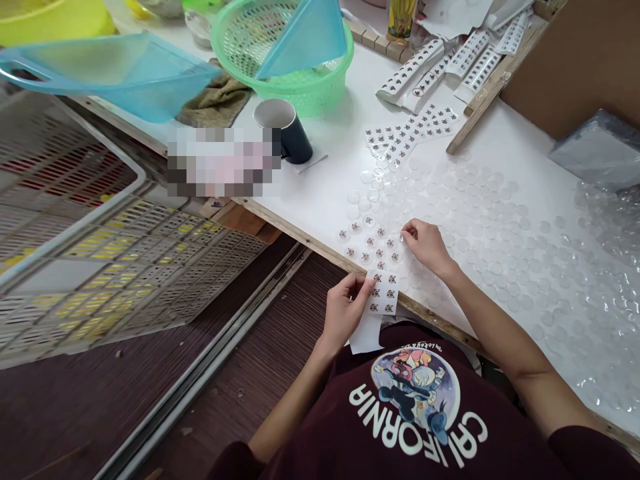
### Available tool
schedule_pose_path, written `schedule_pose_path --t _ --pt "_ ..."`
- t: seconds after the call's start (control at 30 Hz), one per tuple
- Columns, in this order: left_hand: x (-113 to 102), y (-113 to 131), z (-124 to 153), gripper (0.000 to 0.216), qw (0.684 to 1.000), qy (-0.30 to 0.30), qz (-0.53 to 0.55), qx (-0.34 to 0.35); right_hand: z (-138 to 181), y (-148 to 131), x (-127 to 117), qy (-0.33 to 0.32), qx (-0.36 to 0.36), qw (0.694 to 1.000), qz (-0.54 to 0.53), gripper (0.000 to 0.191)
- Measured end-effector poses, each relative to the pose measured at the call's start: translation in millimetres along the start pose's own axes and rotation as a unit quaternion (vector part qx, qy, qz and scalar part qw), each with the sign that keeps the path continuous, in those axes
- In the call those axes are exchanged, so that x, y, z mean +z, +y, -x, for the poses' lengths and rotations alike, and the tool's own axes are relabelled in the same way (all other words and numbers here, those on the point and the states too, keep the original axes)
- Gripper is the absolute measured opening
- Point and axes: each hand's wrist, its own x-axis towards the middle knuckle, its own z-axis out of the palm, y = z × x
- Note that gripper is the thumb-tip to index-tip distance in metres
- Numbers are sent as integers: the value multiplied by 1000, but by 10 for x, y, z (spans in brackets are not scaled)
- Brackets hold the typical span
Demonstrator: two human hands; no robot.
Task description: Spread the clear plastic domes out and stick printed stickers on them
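Observation:
At the table's front edge my left hand point(349, 308) pinches a sticker sheet point(384, 305) printed with small animal faces. White backing paper point(367, 335) hangs below it. My right hand point(425, 245) is closed above the table, thumb and fingertips together; what lies between them is too small to make out. Just left of it are several clear round discs bearing face stickers, among them one disc point(369, 221) with a grey face. Plain clear discs point(480, 220) spread thickly across the white surface behind and to the right of my right hand.
More sticker sheets point(413, 133) and sticker rolls point(410, 72) lie at the back, beside a wooden strip point(475, 110). A dark mug point(299, 141), green basket point(320, 93), blue tray point(120, 70) and brown cloth point(220, 100) stand left. White crates point(165, 267) sit below the table's left edge.

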Motion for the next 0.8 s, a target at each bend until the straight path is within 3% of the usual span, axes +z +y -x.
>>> schedule_pose_path --t 0.27,0.47,0.63,0.73,0.8 --pt "34 -41 -15 33 1000 -6 4 -13 -91 -45 -81 -68 -22 995 72 16" --pt "33 3 -18 33 1000 -7 4 -13 -58 -122 -9 -60 -50 980 183 10" --pt "39 83 -27 35 1000 -3 11 -2 -46 -214 18 -41 -58 957 281 30" --pt "39 126 -26 35 1000 -2 13 3 -34 -234 -54 -29 -39 959 279 21" --pt "38 133 -23 34 1000 1 14 7 34 -231 -130 -8 -45 975 217 8"
